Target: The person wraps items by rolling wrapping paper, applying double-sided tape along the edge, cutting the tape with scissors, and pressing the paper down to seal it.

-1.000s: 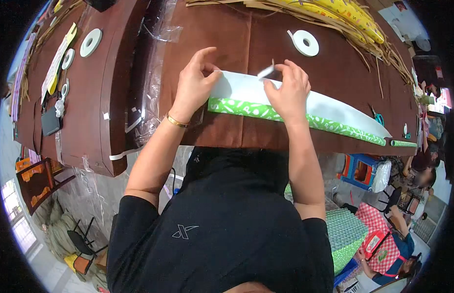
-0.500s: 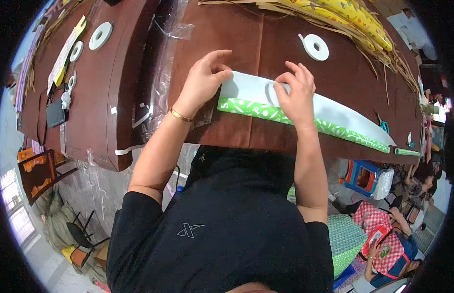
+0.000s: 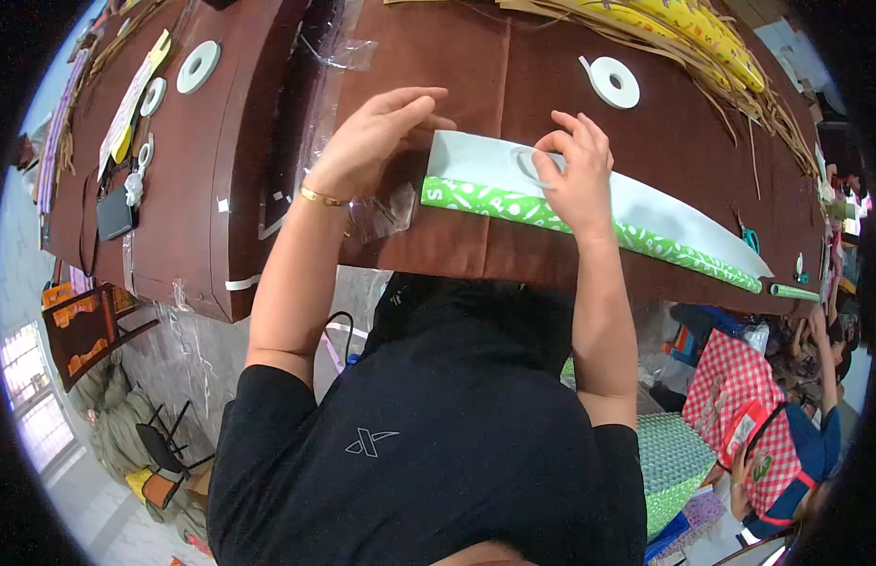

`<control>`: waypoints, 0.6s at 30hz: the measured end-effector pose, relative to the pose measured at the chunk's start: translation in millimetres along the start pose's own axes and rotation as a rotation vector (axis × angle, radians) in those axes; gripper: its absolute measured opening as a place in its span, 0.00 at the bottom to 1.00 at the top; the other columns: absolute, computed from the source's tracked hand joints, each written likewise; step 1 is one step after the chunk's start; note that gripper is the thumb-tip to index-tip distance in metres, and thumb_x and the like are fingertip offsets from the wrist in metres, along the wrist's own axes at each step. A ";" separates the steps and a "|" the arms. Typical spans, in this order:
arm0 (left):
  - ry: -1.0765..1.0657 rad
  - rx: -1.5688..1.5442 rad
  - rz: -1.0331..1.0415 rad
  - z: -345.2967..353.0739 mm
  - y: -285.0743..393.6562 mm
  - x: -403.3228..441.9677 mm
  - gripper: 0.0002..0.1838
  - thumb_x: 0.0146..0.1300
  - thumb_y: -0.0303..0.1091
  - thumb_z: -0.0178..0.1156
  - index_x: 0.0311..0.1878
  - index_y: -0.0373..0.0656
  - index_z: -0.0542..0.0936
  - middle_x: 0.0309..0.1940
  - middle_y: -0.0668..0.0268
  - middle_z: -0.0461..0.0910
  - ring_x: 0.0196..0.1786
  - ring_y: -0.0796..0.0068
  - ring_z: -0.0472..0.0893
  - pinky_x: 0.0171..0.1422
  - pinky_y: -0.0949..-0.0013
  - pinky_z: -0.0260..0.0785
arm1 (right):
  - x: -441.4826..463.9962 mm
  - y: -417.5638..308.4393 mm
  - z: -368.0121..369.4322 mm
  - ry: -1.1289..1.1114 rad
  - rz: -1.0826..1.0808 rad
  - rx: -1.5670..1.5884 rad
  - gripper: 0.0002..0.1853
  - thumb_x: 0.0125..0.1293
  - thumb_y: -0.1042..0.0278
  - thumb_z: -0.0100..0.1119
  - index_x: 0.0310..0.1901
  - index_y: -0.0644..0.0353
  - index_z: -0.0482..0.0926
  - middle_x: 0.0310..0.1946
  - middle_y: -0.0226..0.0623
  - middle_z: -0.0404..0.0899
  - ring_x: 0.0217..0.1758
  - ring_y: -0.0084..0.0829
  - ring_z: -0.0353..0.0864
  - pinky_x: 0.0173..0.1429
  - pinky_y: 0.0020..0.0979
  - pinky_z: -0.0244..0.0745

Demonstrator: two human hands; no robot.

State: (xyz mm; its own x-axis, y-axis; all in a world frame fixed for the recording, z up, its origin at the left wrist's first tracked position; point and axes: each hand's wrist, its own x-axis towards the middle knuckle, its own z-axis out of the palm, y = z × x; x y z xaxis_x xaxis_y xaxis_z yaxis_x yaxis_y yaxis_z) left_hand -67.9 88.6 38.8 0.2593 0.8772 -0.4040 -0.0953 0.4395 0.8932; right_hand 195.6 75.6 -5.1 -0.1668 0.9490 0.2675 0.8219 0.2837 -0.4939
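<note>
A long white sheet (image 3: 476, 154) with a green patterned edge (image 3: 513, 205) lies across the brown tabletop (image 3: 429, 57) and tapers to the right. My right hand (image 3: 579, 174) pinches a small roll of white tape (image 3: 527, 165) between thumb and fingers, over the upper part of the sheet. Just left of the sheet's left end is my left hand (image 3: 377, 141), its fingers extended and holding nothing that I can see; a gold bracelet circles that wrist.
A larger white tape roll (image 3: 614, 83) lies behind the sheet. Brown strips and yellow patterned bundles (image 3: 702, 38) line the back right. Teal scissors (image 3: 750, 239) lie near the sheet's tapered end. At the lower right is a person in a checked red apron (image 3: 740, 406).
My left hand has come off the sheet's left corner and moved left, fingers straightening. My right hand keeps the tape roll. The person at the lower right has shifted and stretched an arm upward.
</note>
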 end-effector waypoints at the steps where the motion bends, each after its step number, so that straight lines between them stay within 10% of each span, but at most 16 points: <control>1: 0.009 0.087 0.025 0.9 0.9 3.0 0.21 0.78 0.39 0.51 0.67 0.37 0.74 0.50 0.55 0.84 0.52 0.70 0.82 0.61 0.66 0.73 | 0.0 -0.4 -0.6 0.009 -0.013 -0.008 0.06 0.60 0.63 0.63 0.34 0.54 0.83 0.62 0.37 0.78 0.74 0.47 0.63 0.75 0.52 0.54; 9: -0.047 0.648 -0.033 18.9 15.7 30.6 0.21 0.67 0.43 0.65 0.41 0.29 0.87 0.35 0.62 0.86 0.40 0.76 0.81 0.48 0.72 0.72 | -1.2 0.5 1.9 0.045 -0.033 -0.018 0.06 0.60 0.63 0.63 0.33 0.54 0.83 0.60 0.36 0.79 0.73 0.47 0.64 0.74 0.51 0.55; 18: -0.098 0.708 0.048 14.1 8.9 31.0 0.17 0.64 0.41 0.68 0.40 0.32 0.88 0.30 0.66 0.86 0.33 0.80 0.80 0.40 0.73 0.73 | 0.9 1.6 2.4 0.048 -0.042 0.003 0.05 0.59 0.65 0.63 0.33 0.55 0.83 0.58 0.36 0.81 0.71 0.47 0.67 0.74 0.50 0.57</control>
State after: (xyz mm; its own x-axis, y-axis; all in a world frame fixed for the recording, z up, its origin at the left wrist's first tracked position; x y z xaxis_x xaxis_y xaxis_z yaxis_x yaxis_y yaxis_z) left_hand -47.1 117.1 37.0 0.3583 0.8565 -0.3715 0.5292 0.1415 0.8366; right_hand 195.4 77.2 -7.6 -0.1747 0.9287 0.3271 0.8131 0.3234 -0.4840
